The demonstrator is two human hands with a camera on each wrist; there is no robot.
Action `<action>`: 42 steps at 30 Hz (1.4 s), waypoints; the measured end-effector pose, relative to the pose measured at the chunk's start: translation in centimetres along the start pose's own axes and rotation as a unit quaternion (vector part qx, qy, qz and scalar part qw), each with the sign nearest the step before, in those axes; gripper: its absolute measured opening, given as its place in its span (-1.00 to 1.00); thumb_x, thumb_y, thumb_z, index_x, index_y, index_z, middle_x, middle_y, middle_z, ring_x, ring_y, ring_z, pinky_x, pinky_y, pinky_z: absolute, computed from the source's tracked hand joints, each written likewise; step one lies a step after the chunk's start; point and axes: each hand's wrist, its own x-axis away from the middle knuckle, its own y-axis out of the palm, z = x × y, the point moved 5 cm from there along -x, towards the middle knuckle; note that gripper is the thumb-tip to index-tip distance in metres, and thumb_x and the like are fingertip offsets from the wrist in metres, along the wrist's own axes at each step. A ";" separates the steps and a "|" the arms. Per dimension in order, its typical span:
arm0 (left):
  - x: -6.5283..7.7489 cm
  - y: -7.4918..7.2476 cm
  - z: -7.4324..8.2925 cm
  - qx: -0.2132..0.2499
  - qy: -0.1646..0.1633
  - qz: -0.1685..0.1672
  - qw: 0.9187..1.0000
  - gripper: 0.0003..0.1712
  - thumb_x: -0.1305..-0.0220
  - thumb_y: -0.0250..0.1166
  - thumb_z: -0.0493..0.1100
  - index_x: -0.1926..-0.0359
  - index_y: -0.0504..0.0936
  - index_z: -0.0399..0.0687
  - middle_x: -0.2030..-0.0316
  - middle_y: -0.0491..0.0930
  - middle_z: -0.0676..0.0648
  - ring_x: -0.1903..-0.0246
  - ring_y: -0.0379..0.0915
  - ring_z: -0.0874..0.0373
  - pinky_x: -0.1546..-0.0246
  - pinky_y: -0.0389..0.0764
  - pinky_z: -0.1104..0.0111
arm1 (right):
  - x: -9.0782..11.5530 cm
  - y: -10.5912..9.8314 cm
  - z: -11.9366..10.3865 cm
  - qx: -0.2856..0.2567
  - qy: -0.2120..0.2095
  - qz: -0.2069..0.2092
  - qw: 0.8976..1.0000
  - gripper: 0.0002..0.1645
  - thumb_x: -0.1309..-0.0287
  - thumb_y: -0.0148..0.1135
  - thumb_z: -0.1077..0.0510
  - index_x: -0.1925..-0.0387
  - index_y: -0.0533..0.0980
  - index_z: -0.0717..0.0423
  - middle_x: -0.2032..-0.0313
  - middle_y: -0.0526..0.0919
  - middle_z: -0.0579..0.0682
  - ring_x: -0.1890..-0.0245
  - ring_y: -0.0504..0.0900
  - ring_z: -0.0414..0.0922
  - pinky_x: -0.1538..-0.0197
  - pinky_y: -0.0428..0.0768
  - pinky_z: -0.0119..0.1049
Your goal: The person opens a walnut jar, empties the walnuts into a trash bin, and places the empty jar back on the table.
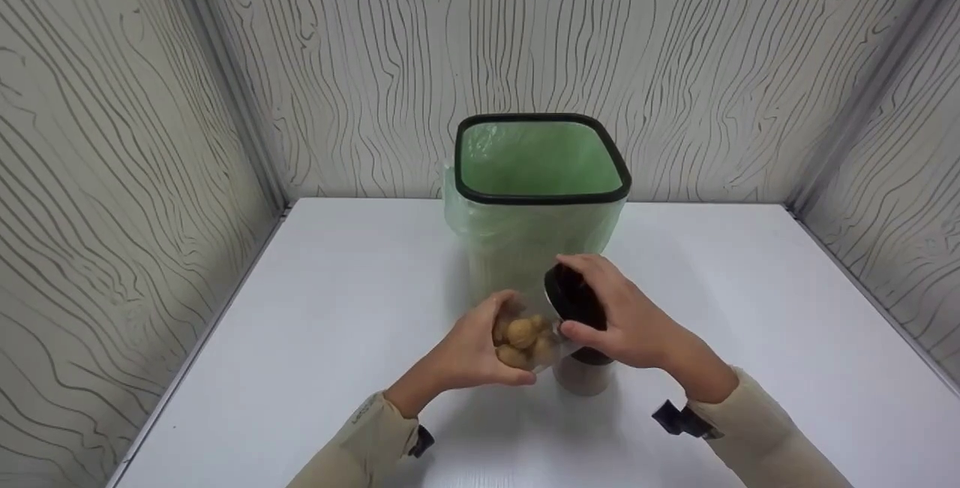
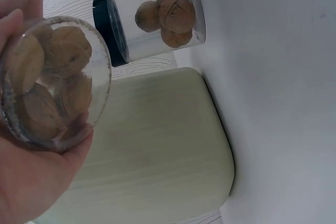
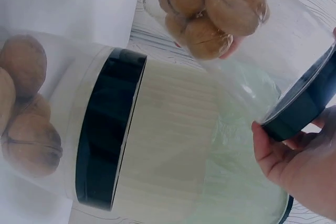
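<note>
A clear jar [image 1: 551, 356] of walnuts [image 1: 523, 332] is tilted between both hands in front of the bin. My left hand [image 1: 469, 345] grips it around the base end, which faces the left wrist camera. At its other end, my right hand [image 1: 634, 323] holds the black lid [image 3: 307, 95] by its rim, and the lid sits on the jar's mouth. A second clear jar [image 2: 134, 30] with a black lid [image 3: 110, 129] stands upright on the table, partly hidden beneath my right hand in the head view. Several walnuts [image 2: 176, 14] lie in its bottom.
Behind the hands stands a pale bin [image 2: 157, 145] with a black rim [image 1: 544, 199] and a green liner bag [image 1: 532, 161], some of which hangs outside on the left. The white table [image 1: 345, 293] is enclosed by wood-patterned panels [image 1: 360, 75] at the back and sides.
</note>
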 end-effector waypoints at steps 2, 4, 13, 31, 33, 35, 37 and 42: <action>0.0 0.0 0.0 0.004 0.002 -0.003 1.000 0.10 0.23 0.57 0.10 -0.28 0.22 -0.22 -0.07 0.42 -0.06 0.08 0.43 0.26 0.07 0.50 0.40 | 0.0 -0.1 0.0 -0.005 -0.008 -0.003 1.000 -0.14 -0.08 0.29 -0.01 -0.36 0.18 0.09 -0.22 0.32 -0.02 -0.14 0.35 -0.11 -0.08 0.43 0.05; 0.1 -0.1 0.1 0.007 0.003 -0.006 1.000 0.11 0.23 0.58 0.10 -0.28 0.22 -0.22 -0.08 0.42 -0.07 0.08 0.43 0.25 0.06 0.50 0.40 | 0.0 -0.1 -0.1 -0.008 -0.021 -0.004 1.000 -0.13 -0.06 0.31 0.00 -0.35 0.19 0.12 -0.22 0.32 -0.01 -0.14 0.35 -0.10 -0.07 0.43 0.05; 0.2 -0.2 0.0 0.004 -0.008 -0.014 1.000 0.14 0.25 0.59 0.09 -0.30 0.20 -0.22 -0.08 0.42 -0.09 0.09 0.43 0.24 0.08 0.50 0.39 | 0.1 0.1 0.1 0.003 -0.046 -0.014 0.999 -0.05 0.01 0.35 0.00 -0.39 0.15 0.08 -0.25 0.28 -0.01 -0.16 0.33 -0.10 -0.11 0.43 -0.02; 0.1 -0.3 0.5 -0.006 0.003 0.013 1.000 0.08 0.23 0.58 0.09 -0.28 0.23 -0.14 -0.07 0.41 -0.04 0.08 0.42 0.25 0.05 0.50 0.40 | 0.2 0.4 0.0 0.029 0.068 0.000 0.997 -0.11 -0.15 0.22 -0.15 -0.40 0.13 0.07 -0.23 0.31 0.10 -0.11 0.38 -0.04 -0.08 0.42 0.03; 0.1 -0.3 0.4 -0.001 0.007 0.007 1.000 0.08 0.24 0.58 0.09 -0.28 0.23 -0.12 -0.08 0.41 -0.05 0.08 0.42 0.25 0.05 0.50 0.39 | 0.2 0.2 -0.1 0.022 0.053 -0.005 0.998 -0.08 -0.10 0.27 -0.13 -0.40 0.13 0.09 -0.21 0.33 0.08 -0.08 0.39 -0.07 -0.05 0.45 0.01; 0.1 -0.4 0.5 0.003 0.011 0.001 1.000 0.08 0.24 0.58 0.08 -0.28 0.23 -0.11 -0.07 0.42 -0.06 0.08 0.42 0.24 0.05 0.50 0.39 | 0.3 0.1 -0.1 0.017 0.035 -0.009 0.999 -0.07 -0.07 0.30 -0.09 -0.38 0.14 0.12 -0.19 0.33 0.05 -0.03 0.38 -0.11 -0.01 0.47 -0.02; 0.2 -0.4 0.5 0.005 0.015 -0.003 1.000 0.09 0.24 0.58 0.09 -0.28 0.22 -0.13 -0.07 0.42 -0.06 0.08 0.42 0.24 0.05 0.49 0.39 | 0.3 0.0 -0.2 0.011 0.020 -0.012 1.000 -0.05 -0.04 0.33 -0.06 -0.38 0.14 0.14 -0.18 0.33 0.03 -0.02 0.37 -0.13 0.01 0.48 -0.04; 0.2 -0.4 0.6 0.017 0.020 -0.015 1.000 0.09 0.25 0.59 0.08 -0.28 0.23 -0.15 -0.06 0.43 -0.06 0.07 0.42 0.23 0.04 0.49 0.37 | 0.3 -0.1 -0.3 0.005 -0.016 -0.017 1.000 -0.02 -0.01 0.35 -0.06 -0.39 0.13 0.11 -0.20 0.32 0.00 -0.06 0.36 -0.15 -0.02 0.48 -0.04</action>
